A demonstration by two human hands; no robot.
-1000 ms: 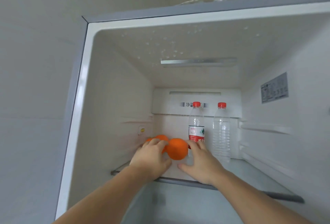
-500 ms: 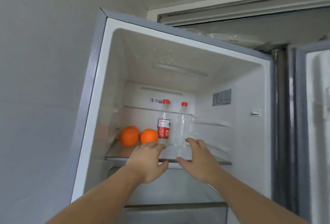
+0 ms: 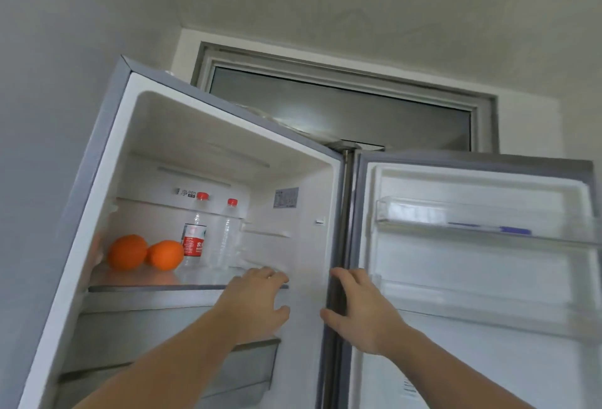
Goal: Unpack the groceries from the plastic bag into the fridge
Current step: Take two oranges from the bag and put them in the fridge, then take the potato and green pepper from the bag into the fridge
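Both hands have drawn back from the oranges since a second ago, when they cupped the front fruit on the shelf, and the view has swung up and to the right, so the open door now fills the right side of the frame. Two oranges sit side by side and touching at the left end of the glass shelf (image 3: 136,286) in the fridge (image 3: 107,161): the larger orange (image 3: 127,251) at the left, the smaller orange (image 3: 165,254) just right of it. Right of them at the back of the shelf stand a labelled water bottle (image 3: 194,239) with a red cap and a clear water bottle (image 3: 227,239), also red-capped, both upright. The left hand (image 3: 252,302), at the centre of the frame, hovers by the shelf's right front edge, well apart from the oranges; its fingers are loosely curled and lie close together, holding nothing, with the thumb pointing right. The right hand (image 3: 356,307) lies over the fridge's right front edge, beside the door's hinge line, fingers bent forward and slightly spread, thumb out to the left; whether it grips the edge I cannot tell. Both forearms rise from the bottom of the frame, angled up toward the centre. The fridge door (image 3: 472,278) stands open at the right, with a clear door rack (image 3: 423,213) near its top. Above the fridge, at upper centre, a window (image 3: 342,108) is set in the wall.
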